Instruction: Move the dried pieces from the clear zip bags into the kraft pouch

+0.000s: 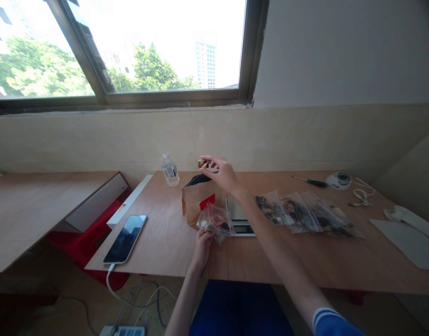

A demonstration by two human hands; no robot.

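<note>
My left hand (202, 243) grips a clear plastic zip bag (217, 220) with dark pieces inside, held just above the wooden table (172, 242). My right hand (222, 173) reaches over an open brown paper bag (197, 200) with a red label. Its fingers pinch small brown pieces (204, 164) right above the bag's mouth. A small digital scale (239, 215) stands directly right of the paper bag, partly hidden behind my right forearm.
A row of several filled clear bags (301, 213) lies right of the scale. A water bottle (170, 170) stands behind the paper bag. A phone (125, 238) on a charging cable lies at the left. A green screwdriver (310, 182), a round white device (338, 180) and white sheets (406, 238) lie far right.
</note>
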